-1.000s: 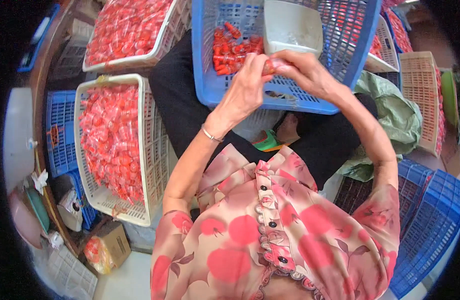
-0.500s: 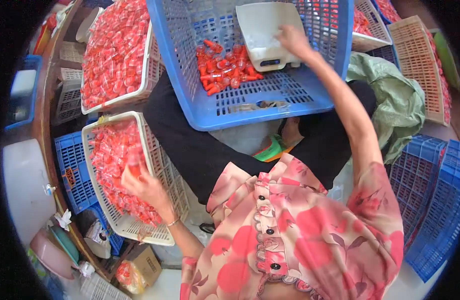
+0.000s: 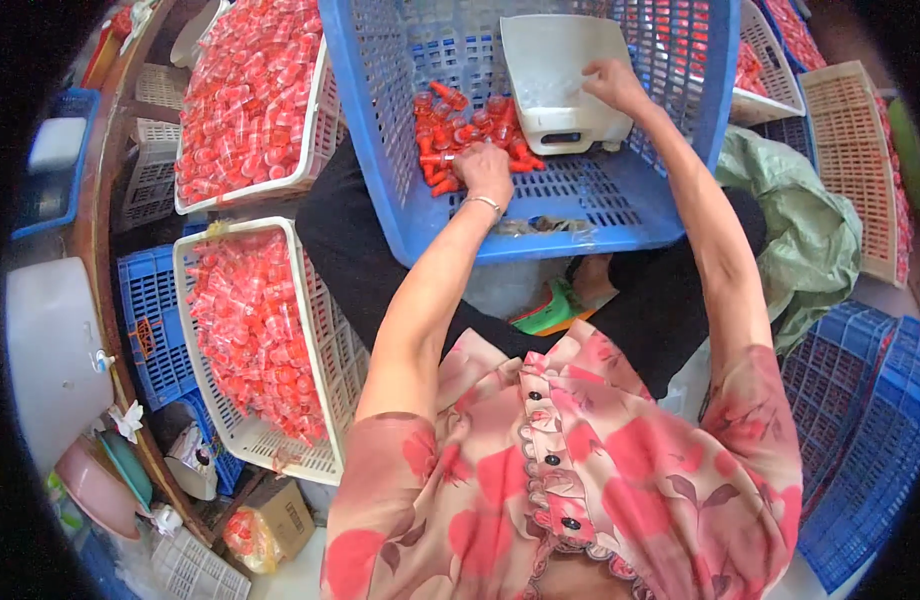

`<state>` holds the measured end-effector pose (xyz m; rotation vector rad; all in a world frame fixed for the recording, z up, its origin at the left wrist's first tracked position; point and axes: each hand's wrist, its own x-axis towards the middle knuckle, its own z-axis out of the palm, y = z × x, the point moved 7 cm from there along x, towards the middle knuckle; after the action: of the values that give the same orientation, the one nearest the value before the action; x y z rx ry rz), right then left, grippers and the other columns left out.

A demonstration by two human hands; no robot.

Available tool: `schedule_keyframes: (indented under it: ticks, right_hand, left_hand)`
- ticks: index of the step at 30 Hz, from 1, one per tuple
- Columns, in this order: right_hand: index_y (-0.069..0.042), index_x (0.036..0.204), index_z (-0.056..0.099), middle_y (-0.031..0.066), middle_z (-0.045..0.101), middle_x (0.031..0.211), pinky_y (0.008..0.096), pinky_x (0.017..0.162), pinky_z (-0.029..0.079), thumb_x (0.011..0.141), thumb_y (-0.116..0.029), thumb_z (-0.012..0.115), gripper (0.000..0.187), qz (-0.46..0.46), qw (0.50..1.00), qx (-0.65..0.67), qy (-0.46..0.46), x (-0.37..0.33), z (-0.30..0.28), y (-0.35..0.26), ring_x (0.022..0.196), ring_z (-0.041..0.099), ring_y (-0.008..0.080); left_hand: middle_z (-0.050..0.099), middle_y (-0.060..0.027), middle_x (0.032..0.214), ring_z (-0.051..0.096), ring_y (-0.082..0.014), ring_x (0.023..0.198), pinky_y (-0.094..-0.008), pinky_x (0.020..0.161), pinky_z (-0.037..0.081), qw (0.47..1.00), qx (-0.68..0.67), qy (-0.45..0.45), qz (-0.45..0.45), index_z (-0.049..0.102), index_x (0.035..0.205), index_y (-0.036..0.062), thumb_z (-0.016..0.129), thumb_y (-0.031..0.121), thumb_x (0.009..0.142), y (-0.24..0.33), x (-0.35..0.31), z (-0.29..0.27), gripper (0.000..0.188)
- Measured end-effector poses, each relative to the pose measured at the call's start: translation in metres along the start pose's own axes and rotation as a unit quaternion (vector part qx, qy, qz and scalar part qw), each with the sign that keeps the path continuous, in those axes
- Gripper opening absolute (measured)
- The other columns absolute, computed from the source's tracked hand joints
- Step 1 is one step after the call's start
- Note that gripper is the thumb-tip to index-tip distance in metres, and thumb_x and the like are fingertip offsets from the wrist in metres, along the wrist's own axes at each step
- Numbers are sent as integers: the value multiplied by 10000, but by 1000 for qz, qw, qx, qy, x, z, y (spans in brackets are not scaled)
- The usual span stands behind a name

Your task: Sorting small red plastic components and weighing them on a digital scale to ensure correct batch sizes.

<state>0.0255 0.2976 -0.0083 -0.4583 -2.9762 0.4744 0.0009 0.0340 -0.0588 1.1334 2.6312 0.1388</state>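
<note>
Here, left hand (image 3: 485,172) at red pieces (image 3: 464,134)

Small red bottles (image 3: 468,132) in loose heap beside white tray (image 3: 548,85)

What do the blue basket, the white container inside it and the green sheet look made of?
Blue basket: likely moulded plastic, slightly glossy, regularly slotted.
White container: probably rigid plastic, smooth, with rounded corners.
Green sheet: perhaps film or woven plastic, dull sheen, sharply creased.
</note>
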Motion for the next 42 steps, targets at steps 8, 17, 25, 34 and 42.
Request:
schedule_keyframes:
  ticks: [8,17,25,34,42]
  right_hand:
    - [-20,1162,638,12,624,846,240,707,489,880,-173,647,322,144,771,617,-65,-50,-34,-39,799,591,66]
    - [10,1137,621,33,633,920,245,775,513,925,-100,586,242,44,832,550,-64,-82,-83,-141,850,624,97]
    - [20,1111,598,45,638,958,265,766,519,929,-78,583,207,-56,872,455,-174,-95,-96,-182,845,635,122]
    - [24,1102,608,27,647,907,284,724,511,911,-65,596,211,-245,932,242,-113,-119,-101,-218,782,625,132]
    - [5,1125,628,60,694,907,293,711,517,889,-126,655,271,-43,871,423,-247,-124,-40,-224,780,637,118]
  left_hand:
    - [668,-114,937,644,-192,819,-342,678,518,885,-460,-78,1,586,1048,23,644,277,888,-5,-31,-39,306]
    - [619,-51,943,602,-133,786,-280,691,492,583,-802,-115,58,536,1122,44,496,317,997,18,-57,-77,303]
    - [594,-28,890,585,-117,802,-271,737,479,594,-779,-137,147,547,1104,40,476,346,1007,19,-83,-97,328]
    - [592,-76,952,600,-169,873,-312,747,488,655,-723,-189,111,525,1127,44,564,255,966,19,-107,-96,269]
    - [546,-197,1027,564,-384,964,-439,808,472,918,-225,259,199,492,1167,-6,670,35,790,-9,-144,-136,419]
